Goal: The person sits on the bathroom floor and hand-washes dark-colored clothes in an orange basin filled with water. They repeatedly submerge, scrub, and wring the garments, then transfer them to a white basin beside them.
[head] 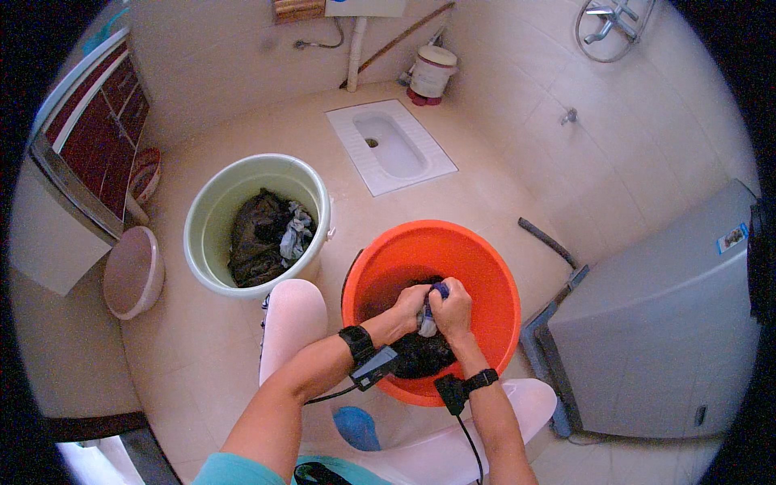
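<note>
An orange plastic tub (pixel 485 260) stands on the floor between my knees, with dark wet cloth (pixel 421 357) in its bottom. Over it, my left hand (pixel 412 306) and my right hand (pixel 450 306) are close together. Both are clenched on one small bunched cloth (pixel 428 326), dark blue and pale grey, whose middle is hidden by my fingers. Left of the tub is a pale green bucket (pixel 209 224). Inside it lie dark garments (pixel 257 242) and a crumpled light grey cloth (pixel 297 233).
Ahead, a white squat toilet (pixel 400 145) is set in the tiled floor. A grey washing machine (pixel 655 339) stands at my right, its dark hose (pixel 545 241) beside it. To the left, a pinkish basin (pixel 130 273) leans near a dark red cabinet (pixel 100 121). A white lidded bucket (pixel 431 73) occupies the far corner.
</note>
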`<action>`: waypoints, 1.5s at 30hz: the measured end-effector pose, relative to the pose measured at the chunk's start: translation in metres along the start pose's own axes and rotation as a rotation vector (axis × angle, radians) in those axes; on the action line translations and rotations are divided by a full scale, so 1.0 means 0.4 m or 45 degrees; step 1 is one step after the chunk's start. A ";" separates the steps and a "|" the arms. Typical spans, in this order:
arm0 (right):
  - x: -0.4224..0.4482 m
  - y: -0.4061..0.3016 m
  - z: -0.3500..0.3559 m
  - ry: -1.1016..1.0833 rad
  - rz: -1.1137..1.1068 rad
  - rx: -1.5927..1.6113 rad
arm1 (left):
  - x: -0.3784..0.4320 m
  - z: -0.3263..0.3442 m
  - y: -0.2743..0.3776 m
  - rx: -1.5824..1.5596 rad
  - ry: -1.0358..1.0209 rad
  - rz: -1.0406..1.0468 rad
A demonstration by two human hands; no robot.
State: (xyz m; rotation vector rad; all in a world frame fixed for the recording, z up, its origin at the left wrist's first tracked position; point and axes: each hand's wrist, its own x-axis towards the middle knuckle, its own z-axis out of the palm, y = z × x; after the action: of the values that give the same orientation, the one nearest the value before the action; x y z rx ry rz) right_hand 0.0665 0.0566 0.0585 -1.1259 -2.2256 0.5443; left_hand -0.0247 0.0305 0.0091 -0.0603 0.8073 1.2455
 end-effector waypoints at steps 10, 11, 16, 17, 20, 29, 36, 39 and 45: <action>0.007 -0.061 -0.058 -0.183 -0.091 0.146 | -0.001 -0.011 0.031 0.059 0.107 0.327; 0.000 -0.076 -0.054 -0.242 -0.080 0.158 | -0.001 -0.015 0.032 0.053 0.079 0.349; -0.014 -0.084 -0.018 -0.238 -0.094 0.008 | -0.004 -0.021 0.010 -0.147 -0.036 0.161; -0.011 -0.071 -0.010 -0.220 -0.115 -0.035 | -0.005 -0.019 0.006 -0.107 0.082 0.114; 0.004 -0.023 0.013 -0.104 -0.140 0.010 | -0.012 -0.005 0.006 -0.050 0.065 0.091; 0.007 0.083 -0.014 -0.141 0.160 0.085 | -0.076 0.007 0.070 0.733 0.125 0.295; 0.009 0.082 -0.084 -0.505 0.203 0.691 | -0.100 -0.048 0.108 1.169 -0.007 0.007; 0.012 0.060 -0.091 -0.624 0.118 0.693 | -0.127 -0.051 0.108 1.138 -0.203 -0.275; 0.012 0.001 -0.117 -0.659 -0.080 0.746 | -0.135 -0.022 0.114 0.503 -0.323 -0.438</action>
State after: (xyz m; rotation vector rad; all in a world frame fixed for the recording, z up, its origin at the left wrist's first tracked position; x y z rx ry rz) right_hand 0.0953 0.0655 0.0948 -0.6490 -2.2512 1.4782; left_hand -0.0727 -0.0013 0.0508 0.2646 0.7694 0.7368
